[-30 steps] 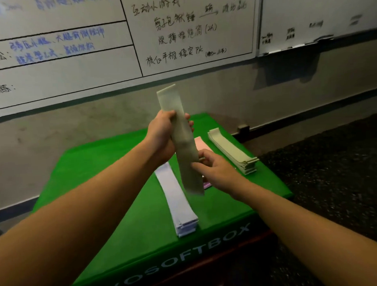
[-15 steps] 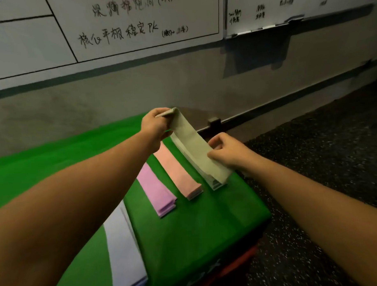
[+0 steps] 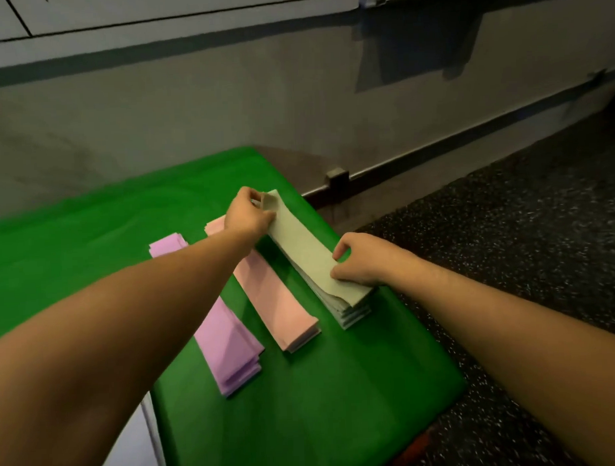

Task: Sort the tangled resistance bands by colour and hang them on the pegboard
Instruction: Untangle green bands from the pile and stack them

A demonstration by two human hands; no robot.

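Your green box (image 3: pixel 305 407) carries four stacks: white (image 3: pixel 151 444), purple (image 3: pixel 226 343), pink (image 3: pixel 277 300), pale green (image 3: pixel 350 309).

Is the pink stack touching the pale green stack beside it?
Apart. In the head view a strip of the green cover shows between the pink stack and the pale green stack along their near ends.

Both bare forearms reach forward from the lower corners of the frame toward its centre. The left hand (image 3: pixel 248 214), farther up, has its fingers curled in a pinch. The right hand (image 3: pixel 361 260), centre right, is knuckles-up with fingers bent and thumb pressing down.
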